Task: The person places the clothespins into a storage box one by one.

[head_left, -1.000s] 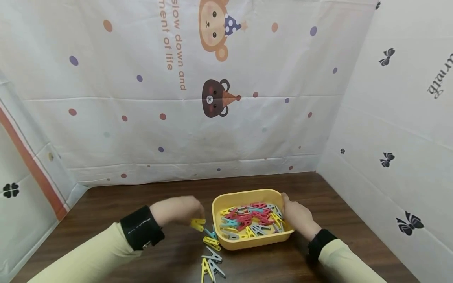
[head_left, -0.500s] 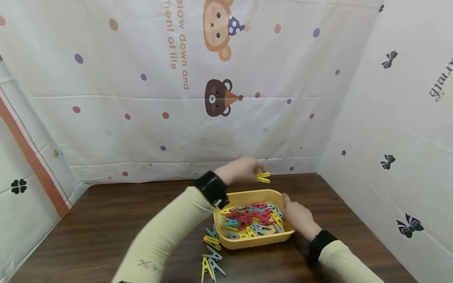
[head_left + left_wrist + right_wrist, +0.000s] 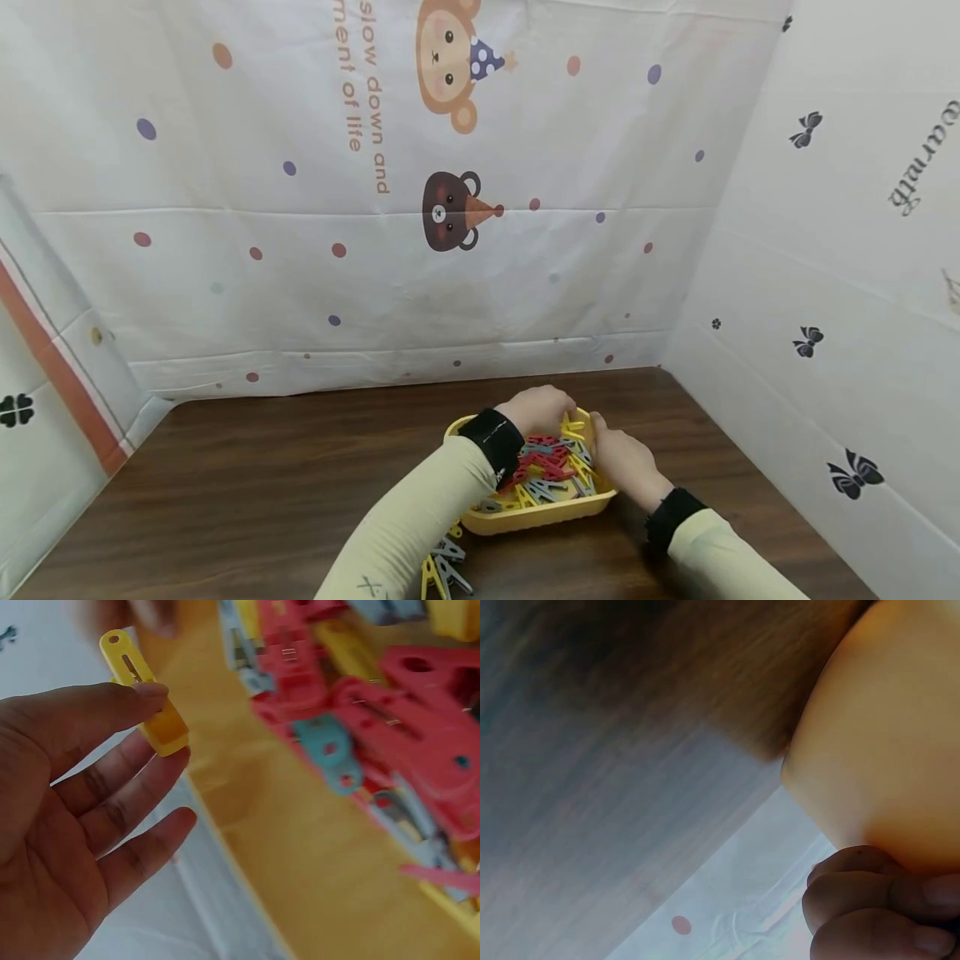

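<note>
My left hand (image 3: 538, 408) is over the far side of a yellow plastic basket (image 3: 534, 523). Between thumb and fingertips it pinches a yellow clothespin (image 3: 142, 690), seen close up in the left wrist view. Red, blue, grey and yellow clothespins (image 3: 547, 462) lie heaped inside the basket. At the basket's right side, my right hand (image 3: 626, 462) grips the rim. In the right wrist view its curled fingers (image 3: 870, 900) rest against the basket's outer wall. The left forearm covers part of the basket's left side.
Several loose grey and yellow clothespins (image 3: 448, 567) lie on the dark wooden table (image 3: 315, 467) left of the basket, partly behind the left sleeve (image 3: 420, 504). A printed white cloth (image 3: 375, 292) hangs along the back and right sides.
My left hand has carried the yellow clothespin from the table's left, up past the basket's far edge, then lowered it into the basket's far side. The right hand keeps its hold on the rim.
</note>
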`<action>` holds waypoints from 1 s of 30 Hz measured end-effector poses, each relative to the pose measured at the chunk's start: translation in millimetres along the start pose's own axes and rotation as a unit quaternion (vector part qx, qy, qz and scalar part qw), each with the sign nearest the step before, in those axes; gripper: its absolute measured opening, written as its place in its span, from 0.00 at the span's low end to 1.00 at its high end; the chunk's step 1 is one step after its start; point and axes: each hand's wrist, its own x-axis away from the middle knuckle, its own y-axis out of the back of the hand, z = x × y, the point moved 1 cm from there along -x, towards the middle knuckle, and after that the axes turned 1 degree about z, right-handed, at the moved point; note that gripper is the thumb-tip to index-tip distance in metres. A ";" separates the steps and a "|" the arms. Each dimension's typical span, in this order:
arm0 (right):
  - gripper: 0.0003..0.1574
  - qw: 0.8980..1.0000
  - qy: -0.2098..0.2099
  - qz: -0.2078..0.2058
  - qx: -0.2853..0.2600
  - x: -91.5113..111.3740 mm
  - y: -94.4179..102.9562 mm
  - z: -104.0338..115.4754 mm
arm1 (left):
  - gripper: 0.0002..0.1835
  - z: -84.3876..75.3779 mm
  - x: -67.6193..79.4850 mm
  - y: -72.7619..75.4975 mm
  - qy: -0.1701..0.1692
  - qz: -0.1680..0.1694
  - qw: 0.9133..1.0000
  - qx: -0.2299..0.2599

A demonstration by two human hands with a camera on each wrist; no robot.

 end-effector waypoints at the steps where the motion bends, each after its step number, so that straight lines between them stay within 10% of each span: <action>1: 0.32 1.000 -0.001 0.001 0.001 0.0 0.0 0.6 | 0.17 1.1 -1.0 -4.4 0.008 0.007 1.000 -0.004; 11: 0.33 1.000 -0.004 0.009 -0.004 -3.4 -0.3 3.2 | 0.13 25.8 -6.0 -31.2 0.043 0.023 0.999 0.001; 30: 0.33 1.000 -0.018 0.020 -0.007 -4.3 0.6 3.9 | 0.17 16.3 11.9 -1.7 0.023 0.015 0.999 0.017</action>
